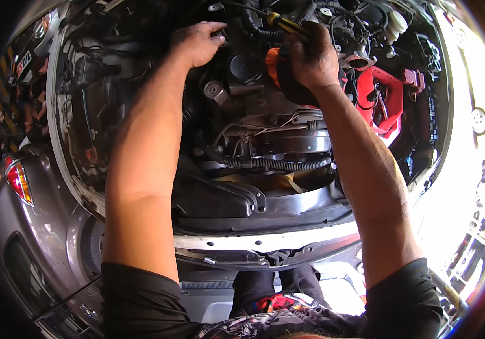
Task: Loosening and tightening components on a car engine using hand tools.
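Over one engine [256,101], two hands [197,45] [316,61], one screwdriver [287,24] in the right

Grey car [56,226] at left, red tail light [18,179] showing — yellow-and-black stripes [4,73] farther up. Right side — harsh white glare [460,186], details partly washed out.

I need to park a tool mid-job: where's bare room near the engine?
The black plastic shroud, between the front corrugated hose and white crossmember, though possibly sloping. Crowded: around the right hand gripping the screwdriver, and by the red tray.
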A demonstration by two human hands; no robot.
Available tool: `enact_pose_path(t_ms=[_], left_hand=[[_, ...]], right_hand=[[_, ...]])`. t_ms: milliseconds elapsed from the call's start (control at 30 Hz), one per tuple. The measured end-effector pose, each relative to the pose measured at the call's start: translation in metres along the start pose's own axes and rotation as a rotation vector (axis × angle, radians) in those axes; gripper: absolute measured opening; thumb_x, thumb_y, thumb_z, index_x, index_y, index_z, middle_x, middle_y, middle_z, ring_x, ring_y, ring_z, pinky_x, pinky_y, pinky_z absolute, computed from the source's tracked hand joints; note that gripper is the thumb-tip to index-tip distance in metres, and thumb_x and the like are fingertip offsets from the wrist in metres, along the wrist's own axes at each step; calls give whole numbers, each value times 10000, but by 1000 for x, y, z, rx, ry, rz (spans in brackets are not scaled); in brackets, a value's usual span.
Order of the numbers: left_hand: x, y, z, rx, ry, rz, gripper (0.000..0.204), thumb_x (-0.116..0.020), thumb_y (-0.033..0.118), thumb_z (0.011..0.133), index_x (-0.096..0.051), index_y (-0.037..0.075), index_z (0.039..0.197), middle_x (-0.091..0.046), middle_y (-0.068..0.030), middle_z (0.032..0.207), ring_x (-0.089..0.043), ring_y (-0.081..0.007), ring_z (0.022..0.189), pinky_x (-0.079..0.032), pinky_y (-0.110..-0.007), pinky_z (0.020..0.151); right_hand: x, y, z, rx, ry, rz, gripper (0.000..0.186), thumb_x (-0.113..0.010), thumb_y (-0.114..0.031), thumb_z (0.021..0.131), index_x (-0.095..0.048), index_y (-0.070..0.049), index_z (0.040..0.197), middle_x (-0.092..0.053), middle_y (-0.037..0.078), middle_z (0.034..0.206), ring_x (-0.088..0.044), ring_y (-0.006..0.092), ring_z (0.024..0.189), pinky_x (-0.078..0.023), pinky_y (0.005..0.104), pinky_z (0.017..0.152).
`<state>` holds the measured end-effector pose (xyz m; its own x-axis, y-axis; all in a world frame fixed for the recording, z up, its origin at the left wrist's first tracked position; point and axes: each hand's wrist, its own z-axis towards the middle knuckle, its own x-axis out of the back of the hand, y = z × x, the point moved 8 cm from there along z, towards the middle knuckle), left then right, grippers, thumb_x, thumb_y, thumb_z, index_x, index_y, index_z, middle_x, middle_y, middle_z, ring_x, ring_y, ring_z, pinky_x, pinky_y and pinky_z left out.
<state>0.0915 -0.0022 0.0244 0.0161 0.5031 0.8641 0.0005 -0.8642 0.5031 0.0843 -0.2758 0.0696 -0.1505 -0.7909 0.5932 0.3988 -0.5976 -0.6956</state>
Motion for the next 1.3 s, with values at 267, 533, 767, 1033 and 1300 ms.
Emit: enact_pose_path(t_ms=[267,533,767,1033,1300], left_hand=[[8,14,-16,100,67,-38,384,-684,285,957,-691,179,1326,-751,-109,1206,-705,-281,1136,-533,-383,1010],[9,3,-25,-39,97,91,517,-716,338,904,-647,161,1385,-711,-122,1278,-651,-328,1215,-492,-409,1077],[-4,26,-29,-61,89,145,557,-660,353,972,-556,146,1478,-575,-98,1488,-529,-300,1379,-423,-420,1165],[0,34,-33,-70,98,190,509,-629,322,989,-561,164,1468,-579,-76,1472,-517,-288,1385,-427,-429,1165],[-5,25,-33,-57,107,202,486,-632,322,994,-573,179,1454,-591,-82,1450,-518,-307,1382,-432,-457,1158]], right_hand=[[2,13,7,129,35,214,406,-713,-187,945,-522,-29,1266,-703,180,1112,-712,300,1008,-551,380,893],[83,-96,32,351,-80,263,347,-739,-166,925,-595,-39,1215,-725,135,1008,-707,224,917,-556,332,835],[82,-176,30,539,-422,1,350,-652,-24,892,-633,-36,1242,-680,65,981,-654,163,842,-541,318,761],[50,-236,40,880,-458,-69,266,-624,36,754,-676,-4,1012,-687,182,928,-682,334,830,-543,410,724],[28,-270,39,1075,-508,-70,239,-616,4,801,-671,1,1034,-682,193,900,-685,333,829,-541,411,720]])
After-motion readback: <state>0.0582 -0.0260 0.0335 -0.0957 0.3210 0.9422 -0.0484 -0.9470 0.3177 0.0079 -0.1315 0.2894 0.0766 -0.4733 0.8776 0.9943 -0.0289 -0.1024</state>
